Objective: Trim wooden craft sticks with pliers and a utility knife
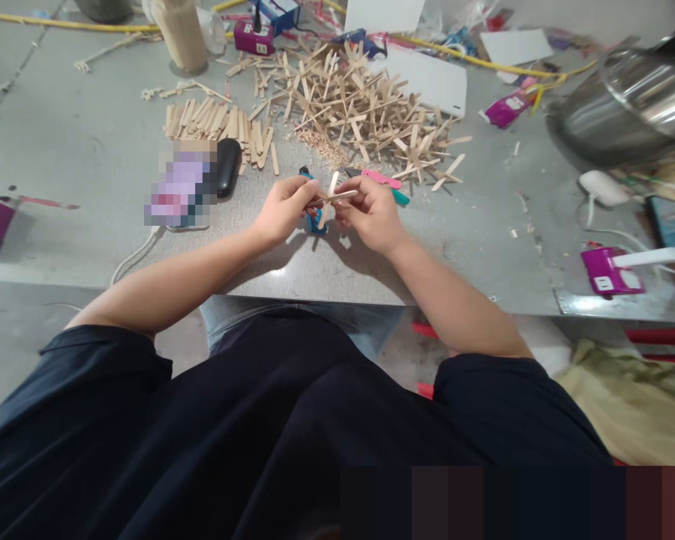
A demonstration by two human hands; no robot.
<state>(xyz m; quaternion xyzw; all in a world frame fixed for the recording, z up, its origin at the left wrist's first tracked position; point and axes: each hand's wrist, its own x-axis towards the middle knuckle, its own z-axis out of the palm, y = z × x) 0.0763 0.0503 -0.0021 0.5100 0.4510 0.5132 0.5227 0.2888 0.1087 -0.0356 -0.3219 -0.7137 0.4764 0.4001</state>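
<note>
Between my two hands is a small cross of wooden craft sticks (334,182). My left hand (286,206) pinches one stick end from the left. On the right, the fingers of my right hand (374,211) close round another end. Below the cross, partly hidden by it, a blue tool (315,220) lies on the table. Just beyond my right hand are a pink-handled cutter (381,178) and a green object (400,196). A big heap of crossed craft sticks (365,105) spreads behind my hands, with wood shavings (323,146) at its near edge.
Loose craft sticks (202,120) lie left of the heap. A black case (228,168) sits beside a blurred-out phone (181,184) with a cable. A steel pot (624,105) stands at the right. Purple boxes (613,271) and a yellow cord (484,60) are on the grey table (461,255).
</note>
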